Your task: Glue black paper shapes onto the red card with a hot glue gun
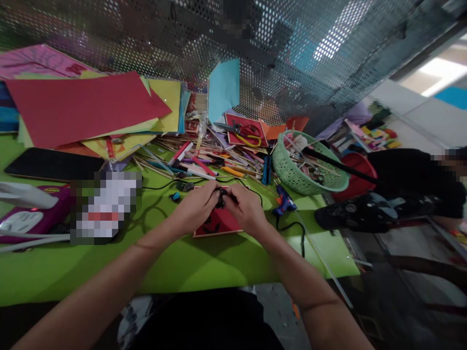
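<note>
My left hand and my right hand meet over the green table, fingers pinched together on a small black object between them. A thin black cable runs off from it to the left. Under my hands lies a red card with dark shapes on it. A small blue piece sits just left of my left hand.
A blue glue gun lies right of my hands. A green basket of sticks stands behind it. Pens, sticks and scissors litter the back, beside stacked coloured paper. A black phone lies left. A person in black sits at far right.
</note>
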Motion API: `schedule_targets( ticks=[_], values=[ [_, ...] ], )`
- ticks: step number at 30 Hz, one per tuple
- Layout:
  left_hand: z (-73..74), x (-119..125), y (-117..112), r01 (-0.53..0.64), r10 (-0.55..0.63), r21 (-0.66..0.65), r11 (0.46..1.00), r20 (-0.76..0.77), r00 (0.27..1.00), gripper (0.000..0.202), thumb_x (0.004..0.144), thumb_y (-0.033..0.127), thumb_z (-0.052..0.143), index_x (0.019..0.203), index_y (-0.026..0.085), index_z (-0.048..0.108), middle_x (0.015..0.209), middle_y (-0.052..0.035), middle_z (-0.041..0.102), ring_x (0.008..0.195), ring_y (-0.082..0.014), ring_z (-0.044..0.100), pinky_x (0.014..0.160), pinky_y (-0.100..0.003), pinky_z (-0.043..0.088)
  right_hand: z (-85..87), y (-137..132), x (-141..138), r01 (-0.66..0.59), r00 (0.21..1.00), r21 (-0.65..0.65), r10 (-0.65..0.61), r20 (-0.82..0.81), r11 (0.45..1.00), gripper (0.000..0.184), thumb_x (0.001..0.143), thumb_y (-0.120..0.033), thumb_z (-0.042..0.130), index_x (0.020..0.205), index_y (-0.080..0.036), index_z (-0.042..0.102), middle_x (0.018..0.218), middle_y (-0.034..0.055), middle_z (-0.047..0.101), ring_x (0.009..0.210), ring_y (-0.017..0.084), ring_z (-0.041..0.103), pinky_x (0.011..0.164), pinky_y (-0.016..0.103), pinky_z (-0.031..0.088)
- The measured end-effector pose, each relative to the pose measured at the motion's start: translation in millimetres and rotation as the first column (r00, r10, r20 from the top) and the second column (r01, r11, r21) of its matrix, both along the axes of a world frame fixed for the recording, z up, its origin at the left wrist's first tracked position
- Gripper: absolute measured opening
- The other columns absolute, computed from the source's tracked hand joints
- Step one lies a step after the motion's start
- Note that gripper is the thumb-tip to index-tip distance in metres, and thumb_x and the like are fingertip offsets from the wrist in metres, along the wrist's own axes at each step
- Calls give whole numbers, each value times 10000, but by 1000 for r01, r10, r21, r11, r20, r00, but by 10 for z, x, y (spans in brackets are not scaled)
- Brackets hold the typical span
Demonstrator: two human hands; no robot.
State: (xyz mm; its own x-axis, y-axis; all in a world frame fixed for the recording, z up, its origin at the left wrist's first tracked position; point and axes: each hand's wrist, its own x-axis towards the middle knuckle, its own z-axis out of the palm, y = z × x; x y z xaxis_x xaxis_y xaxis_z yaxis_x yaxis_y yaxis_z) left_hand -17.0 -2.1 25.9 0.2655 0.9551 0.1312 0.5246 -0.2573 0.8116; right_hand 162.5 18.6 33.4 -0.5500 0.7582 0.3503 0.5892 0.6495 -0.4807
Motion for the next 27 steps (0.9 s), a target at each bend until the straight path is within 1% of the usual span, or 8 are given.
schedule_targets(
  ticks=[3, 6, 10, 12, 19, 27],
  values=[
    [12, -15, 7, 49, -47, -18, 999, 75, 996, 253, 994, 357, 324, 965, 213, 529, 941, -52, 644, 883, -215, 591, 824, -353, 435, 22, 5, 4, 17, 1000, 1, -17, 0, 1000, 176, 960, -275, 483, 795, -218, 502, 770, 15, 586, 686, 163, 489, 632, 286, 333],
    [27, -18, 10, 62, -59, -36, 997, 95, 994, 281, 997, 396, 339, 965, 213, 549, 940, -47, 651, 940, -221, 601, 872, -357, 442, 21, 8, 7, 10, 1000, 37, -10, 6, 999, 163, 952, -251, 483, 793, -217, 499, 773, 17, 584, 694, 165, 491, 641, 286, 336],
    [24, 3, 9, 31, -29, -35, 999, 65, 997, 229, 975, 337, 368, 925, 217, 557, 902, -42, 649, 896, -214, 600, 843, -346, 458, -9, 2, 5, -17, 999, 112, 13, 32, 994, 157, 950, -235, 478, 796, -217, 494, 774, 24, 576, 715, 173, 495, 650, 292, 343],
    [18, 15, 4, 19, -17, -29, 999, 63, 998, 218, 966, 313, 367, 918, 216, 556, 884, -41, 643, 865, -211, 590, 826, -345, 460, -19, -2, 0, -17, 999, 124, 11, 49, 992, 165, 953, -240, 477, 790, -218, 492, 765, 24, 573, 713, 175, 493, 648, 293, 343],
    [22, 37, -14, -10, 11, -17, 1000, 49, 999, 204, 946, 276, 359, 906, 213, 550, 865, -48, 640, 826, -208, 577, 788, -336, 445, -20, -1, -12, -18, 999, 103, 13, 47, 995, 188, 970, -260, 469, 789, -216, 493, 767, 26, 580, 704, 172, 492, 646, 290, 342],
    [20, 29, -10, -1, 1, -23, 1000, 29, 1000, 232, 952, 286, 320, 902, 197, 528, 876, -58, 626, 828, -211, 570, 784, -352, 431, -20, 7, -11, -15, 1000, 13, 15, 1, 1000, 185, 957, -266, 495, 778, -216, 491, 758, 10, 568, 684, 160, 479, 635, 281, 336]
  ],
)
